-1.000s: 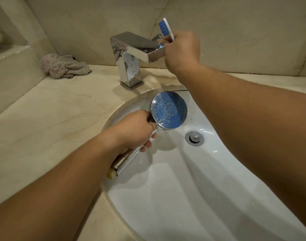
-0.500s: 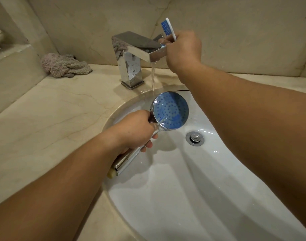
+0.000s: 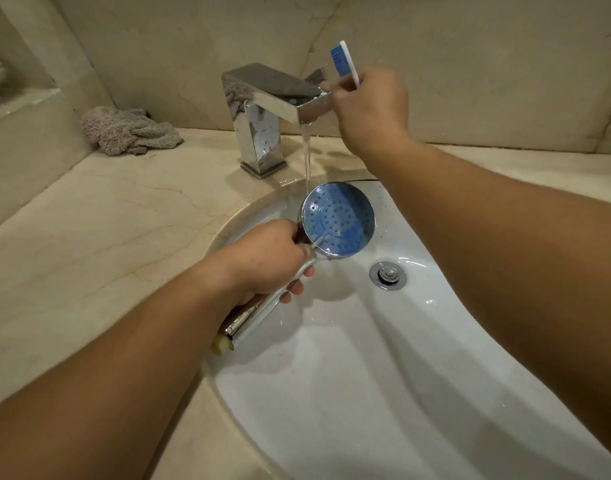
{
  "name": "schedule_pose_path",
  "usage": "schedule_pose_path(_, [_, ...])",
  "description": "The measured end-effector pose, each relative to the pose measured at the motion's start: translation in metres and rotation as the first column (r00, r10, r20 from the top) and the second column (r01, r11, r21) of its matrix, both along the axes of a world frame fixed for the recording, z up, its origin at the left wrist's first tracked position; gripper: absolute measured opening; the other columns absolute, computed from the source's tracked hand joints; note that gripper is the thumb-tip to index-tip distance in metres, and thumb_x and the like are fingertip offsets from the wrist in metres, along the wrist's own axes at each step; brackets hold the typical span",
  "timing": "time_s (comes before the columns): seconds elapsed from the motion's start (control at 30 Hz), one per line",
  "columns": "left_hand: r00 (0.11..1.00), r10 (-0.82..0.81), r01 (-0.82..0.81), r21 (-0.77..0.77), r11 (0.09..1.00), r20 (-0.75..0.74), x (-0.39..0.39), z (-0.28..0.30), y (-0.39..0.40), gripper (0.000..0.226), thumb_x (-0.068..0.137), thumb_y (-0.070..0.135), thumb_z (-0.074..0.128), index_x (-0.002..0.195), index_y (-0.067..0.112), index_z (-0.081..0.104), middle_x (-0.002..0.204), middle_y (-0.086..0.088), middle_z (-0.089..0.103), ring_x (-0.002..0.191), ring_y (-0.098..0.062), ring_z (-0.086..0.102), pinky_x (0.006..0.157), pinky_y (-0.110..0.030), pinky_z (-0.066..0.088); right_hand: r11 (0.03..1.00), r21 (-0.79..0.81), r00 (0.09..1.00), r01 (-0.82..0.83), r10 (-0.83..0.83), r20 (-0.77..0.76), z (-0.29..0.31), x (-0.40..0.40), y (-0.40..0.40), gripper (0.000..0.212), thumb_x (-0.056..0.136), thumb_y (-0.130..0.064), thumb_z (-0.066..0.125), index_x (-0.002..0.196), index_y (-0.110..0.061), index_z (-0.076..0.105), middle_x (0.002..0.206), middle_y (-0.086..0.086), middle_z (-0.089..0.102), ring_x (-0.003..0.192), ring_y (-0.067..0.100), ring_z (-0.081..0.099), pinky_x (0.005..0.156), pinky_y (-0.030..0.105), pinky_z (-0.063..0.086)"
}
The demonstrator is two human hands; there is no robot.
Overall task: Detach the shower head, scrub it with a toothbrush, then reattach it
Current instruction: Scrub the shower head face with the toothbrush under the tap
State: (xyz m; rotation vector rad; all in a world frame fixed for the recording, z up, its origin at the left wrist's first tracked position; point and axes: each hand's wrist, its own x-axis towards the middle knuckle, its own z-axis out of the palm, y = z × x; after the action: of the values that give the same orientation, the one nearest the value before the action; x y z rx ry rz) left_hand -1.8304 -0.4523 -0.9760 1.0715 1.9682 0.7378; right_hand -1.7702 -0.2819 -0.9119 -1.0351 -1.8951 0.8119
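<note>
My left hand (image 3: 269, 261) grips the chrome handle of the detached shower head (image 3: 338, 221), held face up over the white sink (image 3: 332, 393). Its round blue nozzle face sits under a thin stream of water falling from the square chrome tap (image 3: 273, 98). My right hand (image 3: 370, 109) rests at the tap's lever behind the spout and also holds a blue-bristled toothbrush (image 3: 344, 62), whose head sticks up above my fingers. The toothbrush handle is hidden in my fist.
A crumpled grey cloth (image 3: 127, 129) lies on the beige marble counter (image 3: 89, 237) at the back left. The chrome drain (image 3: 388, 274) sits in the basin right of the shower head. A marble wall rises close behind the tap.
Water began running from the tap and its stream now reaches the shower head's rim. Both hands have stayed almost where they were.
</note>
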Motion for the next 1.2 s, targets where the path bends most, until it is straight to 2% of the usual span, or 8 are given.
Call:
schedule_pose_path(0.17, [0.999, 0.017, -0.018, 0.008, 1.0, 0.031, -0.005, -0.002, 0.0, 0.018, 0.106, 0.012, 0.043, 0.106, 0.013, 0.061, 0.095, -0.011, 0.068, 0.06, -0.017, 0.063, 0.052, -0.031, 0.054, 0.991, 0.128, 0.98, -0.029, 0.003, 0.198, -0.033, 0.055, -0.028, 0.02, 0.089, -0.032, 0.049, 0.103, -0.018, 0.049, 0.08, 0.001, 0.056, 0.072, 0.023, 0.052, 0.061, 0.035, 0.039])
schedule_pose_path(0.33, [0.998, 0.038, -0.038, 0.016, 0.999, -0.045, -0.008, -0.002, 0.001, 0.019, 0.107, 0.014, 0.043, 0.116, 0.011, 0.06, 0.097, -0.009, 0.068, 0.062, -0.016, 0.065, 0.048, -0.025, 0.054, 0.955, 0.159, 0.883, -0.251, 0.159, 0.441, -0.069, 0.099, -0.057, 0.004, 0.094, -0.021, 0.037, 0.095, -0.019, 0.033, 0.074, 0.002, 0.049, 0.066, 0.027, 0.048, 0.057, 0.04, 0.038])
schedule_pose_path(0.53, [0.994, 0.064, -0.062, 0.026, 0.998, -0.083, -0.01, -0.004, 0.001, 0.017, 0.107, 0.016, 0.046, 0.113, 0.012, 0.062, 0.099, -0.01, 0.071, 0.061, -0.017, 0.065, 0.047, -0.024, 0.054, 0.892, 0.333, 0.904, -0.307, 0.165, 0.394, -0.089, 0.092, -0.058, 0.006, 0.094, -0.011, 0.05, 0.097, -0.011, 0.055, 0.087, 0.004, 0.052, 0.072, 0.028, 0.047, 0.063, 0.04, 0.044])
schedule_pose_path(0.73, [0.994, 0.073, -0.071, 0.021, 0.997, -0.082, -0.01, -0.003, 0.003, 0.014, 0.103, 0.015, 0.052, 0.111, 0.015, 0.064, 0.098, -0.009, 0.072, 0.064, -0.019, 0.068, 0.052, -0.029, 0.056, 0.78, 0.482, 0.861, -0.399, 0.137, 0.491, -0.1, 0.088, -0.068, 0.008, 0.089, -0.014, 0.06, 0.092, -0.009, 0.065, 0.083, 0.01, 0.057, 0.06, 0.033, 0.052, 0.048, 0.039, 0.048])
schedule_pose_path(0.83, [0.993, 0.064, -0.061, 0.029, 0.998, -0.098, -0.011, -0.002, 0.003, 0.012, 0.104, 0.017, 0.052, 0.101, 0.017, 0.063, 0.096, -0.008, 0.072, 0.062, -0.018, 0.068, 0.05, -0.026, 0.056, 0.831, 0.493, 0.928, -0.259, 0.071, 0.366, -0.095, 0.085, -0.059, 0.015, 0.09, -0.018, 0.055, 0.09, -0.008, 0.066, 0.08, 0.01, 0.056, 0.061, 0.033, 0.052, 0.05, 0.036, 0.047])
schedule_pose_path(1.0, [0.991, 0.07, -0.065, 0.049, 0.997, -0.111, -0.011, -0.003, 0.004, 0.015, 0.104, 0.017, 0.05, 0.106, 0.016, 0.065, 0.093, -0.007, 0.072, 0.062, -0.019, 0.068, 0.056, -0.033, 0.056, 0.752, 0.497, 0.863, -0.433, 0.187, 0.469, -0.1, 0.081, -0.077, 0.014, 0.087, -0.017, 0.054, 0.084, -0.007, 0.063, 0.078, 0.01, 0.055, 0.063, 0.028, 0.049, 0.049, 0.032, 0.039])
schedule_pose_path(1.13, [0.991, 0.063, -0.057, 0.056, 0.997, -0.121, -0.011, -0.003, 0.005, 0.013, 0.103, 0.018, 0.053, 0.104, 0.014, 0.065, 0.091, -0.005, 0.072, 0.06, -0.017, 0.068, 0.054, -0.032, 0.057, 0.839, 0.47, 0.928, -0.275, 0.104, 0.358, -0.092, 0.077, -0.058, 0.014, 0.087, -0.015, 0.049, 0.087, -0.007, 0.059, 0.081, 0.009, 0.055, 0.065, 0.029, 0.049, 0.053, 0.035, 0.044])
schedule_pose_path(1.2, [0.99, 0.057, -0.05, 0.055, 0.997, -0.13, -0.01, -0.003, 0.005, 0.013, 0.103, 0.02, 0.053, 0.101, 0.015, 0.065, 0.09, -0.005, 0.072, 0.059, -0.017, 0.067, 0.053, -0.031, 0.056, 0.835, 0.458, 0.919, -0.305, 0.131, 0.373, -0.096, 0.077, -0.061, 0.005, 0.085, -0.01, 0.053, 0.084, -0.006, 0.057, 0.08, 0.01, 0.054, 0.063, 0.031, 0.048, 0.052, 0.034, 0.041])
